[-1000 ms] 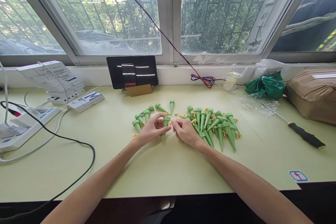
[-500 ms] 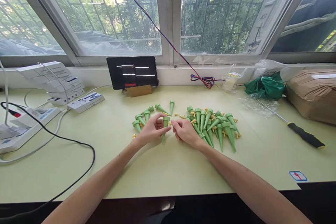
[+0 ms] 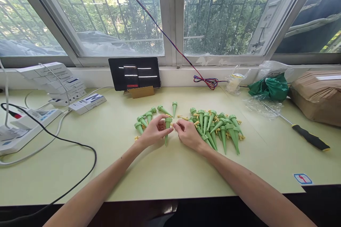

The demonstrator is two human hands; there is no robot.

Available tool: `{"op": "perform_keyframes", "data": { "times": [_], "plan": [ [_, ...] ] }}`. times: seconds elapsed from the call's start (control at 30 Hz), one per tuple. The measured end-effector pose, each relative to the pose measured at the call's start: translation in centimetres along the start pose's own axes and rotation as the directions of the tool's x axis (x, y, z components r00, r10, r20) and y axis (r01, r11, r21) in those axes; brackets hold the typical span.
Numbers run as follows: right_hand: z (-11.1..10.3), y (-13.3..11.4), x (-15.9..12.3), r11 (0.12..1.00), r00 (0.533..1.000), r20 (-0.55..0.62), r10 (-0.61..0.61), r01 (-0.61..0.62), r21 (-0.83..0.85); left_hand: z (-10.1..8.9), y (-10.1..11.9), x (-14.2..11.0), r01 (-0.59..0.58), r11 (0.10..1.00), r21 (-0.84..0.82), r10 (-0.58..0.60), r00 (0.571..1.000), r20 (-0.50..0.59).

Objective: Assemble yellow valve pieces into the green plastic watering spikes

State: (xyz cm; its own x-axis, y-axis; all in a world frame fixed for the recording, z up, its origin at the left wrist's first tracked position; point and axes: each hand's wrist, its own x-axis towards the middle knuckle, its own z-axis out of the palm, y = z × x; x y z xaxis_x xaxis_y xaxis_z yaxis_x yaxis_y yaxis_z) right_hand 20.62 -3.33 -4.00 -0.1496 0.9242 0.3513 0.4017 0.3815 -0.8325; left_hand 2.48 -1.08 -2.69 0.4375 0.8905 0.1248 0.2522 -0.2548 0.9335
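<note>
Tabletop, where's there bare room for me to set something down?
Bare patches on the tabletop: between the left forearm and right forearm; between the black cable and left forearm; between the green cones and the screwdriver handle. Crowded: around the left hand and right hand, and far left, with white boxes and power strip.

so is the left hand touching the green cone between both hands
Touching: the head view shows the left hand with its thumb across the front of the cone, just below its wide top.
</note>
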Motion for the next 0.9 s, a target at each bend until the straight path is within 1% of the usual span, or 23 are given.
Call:
{"op": "perform_keyframes", "data": {
  "times": [0.1,0.27,0.4,0.5,0.6,0.77,0.9],
  "plan": [
    [-0.07,-0.04,0.03,1.0,1.0,0.007,0.013,-0.013,0.023,0.01,0.06,-0.01,-0.017,1.0,0.017,0.017,1.0,0.0],
    [-0.2,-0.22,-0.06,0.996,0.997,0.053,0.064,-0.068,0.06,0.0,0.04,-0.02,-0.032,0.999,0.039,0.031,0.999,0.005],
    [-0.1,-0.21,-0.08,0.996,0.996,0.049,0.073,-0.076,0.056,-0.01,-0.03,0.03,-0.038,0.998,0.048,0.038,0.999,-0.004],
    [-0.05,-0.22,-0.1,0.997,0.997,0.037,0.062,-0.064,0.039,0.0,0.03,0.05,-0.037,0.998,0.051,0.038,0.999,-0.016],
    [-0.08,-0.21,-0.14,0.999,1.0,0.006,0.023,-0.024,0.029,0.04,0.12,0.01,-0.031,0.998,0.054,0.032,0.999,-0.018],
    [-0.16,0.08,-0.15,0.998,0.998,-0.005,-0.058,0.058,0.018,0.12,0.07,-0.07,-0.005,0.999,0.047,0.003,0.999,0.039],
    [-0.23,0.25,-0.1,0.998,0.998,-0.012,-0.064,0.064,0.012,0.09,0.05,-0.08,0.015,0.999,0.033,-0.017,0.998,0.067]
  ]
}}
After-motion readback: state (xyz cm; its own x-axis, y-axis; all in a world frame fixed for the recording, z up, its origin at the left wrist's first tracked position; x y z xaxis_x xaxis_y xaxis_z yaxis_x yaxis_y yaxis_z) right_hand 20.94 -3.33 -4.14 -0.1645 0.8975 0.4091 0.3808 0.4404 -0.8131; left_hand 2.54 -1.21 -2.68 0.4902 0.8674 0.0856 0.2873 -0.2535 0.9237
